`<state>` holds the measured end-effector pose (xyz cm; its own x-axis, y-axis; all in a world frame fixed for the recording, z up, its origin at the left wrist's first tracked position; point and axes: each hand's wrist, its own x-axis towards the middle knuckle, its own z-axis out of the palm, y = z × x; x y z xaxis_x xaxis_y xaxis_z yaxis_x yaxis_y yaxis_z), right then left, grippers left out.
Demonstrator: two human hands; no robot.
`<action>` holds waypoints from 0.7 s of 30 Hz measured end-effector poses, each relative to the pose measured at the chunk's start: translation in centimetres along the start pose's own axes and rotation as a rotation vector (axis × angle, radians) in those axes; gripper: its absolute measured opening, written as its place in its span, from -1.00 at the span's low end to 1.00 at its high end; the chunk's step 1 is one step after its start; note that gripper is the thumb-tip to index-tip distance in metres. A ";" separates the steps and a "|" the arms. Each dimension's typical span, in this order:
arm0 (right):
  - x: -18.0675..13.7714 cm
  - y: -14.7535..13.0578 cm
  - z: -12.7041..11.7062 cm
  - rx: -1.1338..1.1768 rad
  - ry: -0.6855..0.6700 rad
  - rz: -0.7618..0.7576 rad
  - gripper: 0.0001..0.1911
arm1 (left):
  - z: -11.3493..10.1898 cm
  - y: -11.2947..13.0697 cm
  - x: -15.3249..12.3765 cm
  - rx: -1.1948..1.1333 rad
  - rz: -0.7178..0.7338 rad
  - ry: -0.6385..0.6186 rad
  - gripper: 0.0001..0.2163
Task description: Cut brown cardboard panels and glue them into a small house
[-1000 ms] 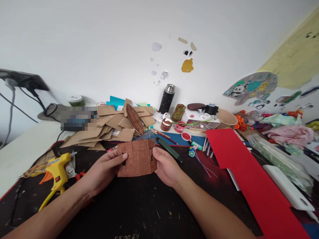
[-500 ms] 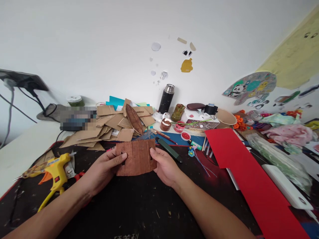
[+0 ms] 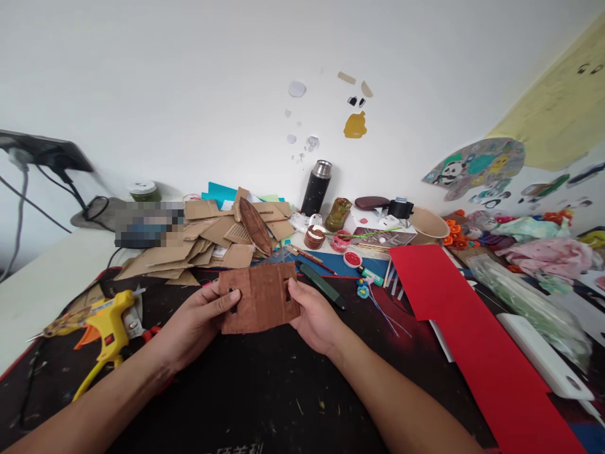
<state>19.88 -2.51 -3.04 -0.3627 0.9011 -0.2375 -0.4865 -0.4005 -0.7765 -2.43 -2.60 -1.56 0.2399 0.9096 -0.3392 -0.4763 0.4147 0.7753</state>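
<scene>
A brown painted cardboard piece point(image 3: 259, 297) with small cut-out slots is held up over the dark desk mat point(image 3: 265, 391). My left hand point(image 3: 196, 325) pinches its left edge, thumb on the front near a slot. Its right edge is gripped by my right hand point(image 3: 314, 315), thumb beside the other slot. Both hands are closed on the piece.
A yellow glue gun point(image 3: 109, 328) lies left on the mat. A heap of cardboard scraps point(image 3: 212, 239) sits behind the hands. A red paper sheet point(image 3: 472, 334) lies to the right. A black flask point(image 3: 316, 187), paint pots and craft clutter line the wall.
The cardboard piece has tilted slightly in my hands; my right thumb has shifted a little along its right edge. Nothing else moved.
</scene>
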 end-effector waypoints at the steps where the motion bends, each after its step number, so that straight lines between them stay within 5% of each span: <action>1: 0.1 -0.1 -0.1 -0.005 -0.007 -0.010 -0.42 | 0.0 0.1 0.1 -0.012 0.014 0.014 -0.67; 14: 0.2 0.1 0.0 -0.020 -0.015 0.004 -0.44 | 0.2 0.2 -0.1 -0.021 -0.007 0.028 -0.63; 21: 0.6 0.1 -0.7 -0.236 0.036 -0.144 -0.42 | 0.2 1.0 0.3 -0.061 0.046 0.161 -0.65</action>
<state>20.14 -1.90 -3.70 -0.2731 0.9529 -0.1321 -0.3305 -0.2219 -0.9174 -2.63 -1.94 -0.76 0.0803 0.9180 -0.3884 -0.5352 0.3685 0.7601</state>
